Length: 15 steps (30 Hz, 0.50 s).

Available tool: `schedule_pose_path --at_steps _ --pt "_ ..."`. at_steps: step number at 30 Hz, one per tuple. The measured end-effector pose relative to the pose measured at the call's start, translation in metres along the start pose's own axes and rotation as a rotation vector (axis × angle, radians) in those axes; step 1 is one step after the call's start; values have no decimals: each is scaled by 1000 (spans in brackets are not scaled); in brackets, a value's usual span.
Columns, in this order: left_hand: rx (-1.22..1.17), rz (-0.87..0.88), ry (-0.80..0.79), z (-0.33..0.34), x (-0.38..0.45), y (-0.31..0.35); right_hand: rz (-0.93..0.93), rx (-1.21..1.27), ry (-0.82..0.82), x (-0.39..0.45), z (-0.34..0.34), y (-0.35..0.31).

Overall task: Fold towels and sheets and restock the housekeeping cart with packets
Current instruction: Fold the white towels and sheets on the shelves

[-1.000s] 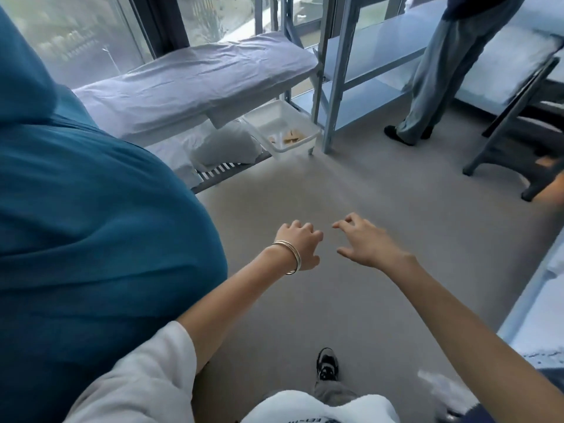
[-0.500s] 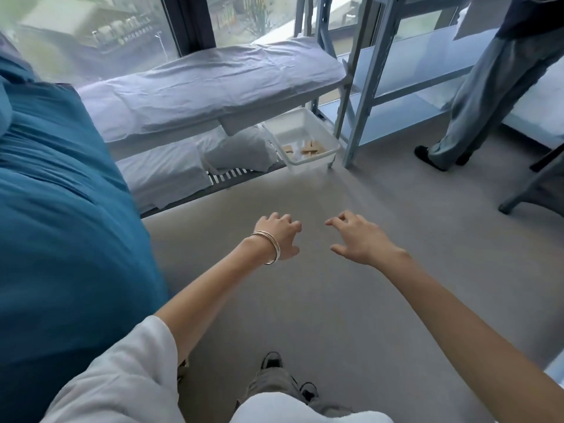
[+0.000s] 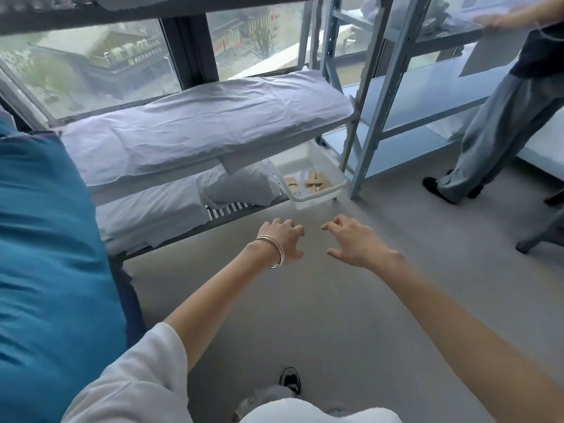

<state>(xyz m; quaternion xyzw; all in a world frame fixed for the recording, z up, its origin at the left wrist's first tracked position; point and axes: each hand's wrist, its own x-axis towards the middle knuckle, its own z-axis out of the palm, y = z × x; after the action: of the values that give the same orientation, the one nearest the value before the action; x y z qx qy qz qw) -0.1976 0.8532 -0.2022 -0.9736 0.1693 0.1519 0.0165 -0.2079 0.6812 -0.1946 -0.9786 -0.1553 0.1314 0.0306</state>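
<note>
The housekeeping cart (image 3: pixel 244 206) stands against the window, with folded white sheets (image 3: pixel 195 123) on its middle shelf and more white linen (image 3: pixel 152 212) below. A white bin (image 3: pixel 317 190) holding several tan packets (image 3: pixel 316 182) sits at the cart's lower right end. My left hand (image 3: pixel 282 239), with a silver bangle at the wrist, and my right hand (image 3: pixel 354 241) hover above the floor in front of the cart. Both have loosely curled fingers and hold nothing. They are a short way short of the bin.
A blue laundry bag (image 3: pixel 45 254) bulges at the left of the cart. A grey-blue metal rack (image 3: pixel 381 111) stands to the right, with another person (image 3: pixel 494 123) beside it. A dark chair leg (image 3: pixel 540 236) is at the right edge. Grey carpet (image 3: pixel 335 315) lies under my arms.
The view has closed in on the cart and tilted up, so the shelves and bin appear larger and nearer. Both hands stay outstretched and empty, now closer to the bin.
</note>
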Motion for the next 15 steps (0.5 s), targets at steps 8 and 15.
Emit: schedule_pose_path --at_steps 8,15 --pt "3 -59 -23 -13 51 -46 -64 -1 -9 77 -14 5" --pt "-21 -142 -83 -18 104 -68 -156 1 -47 148 -19 26"
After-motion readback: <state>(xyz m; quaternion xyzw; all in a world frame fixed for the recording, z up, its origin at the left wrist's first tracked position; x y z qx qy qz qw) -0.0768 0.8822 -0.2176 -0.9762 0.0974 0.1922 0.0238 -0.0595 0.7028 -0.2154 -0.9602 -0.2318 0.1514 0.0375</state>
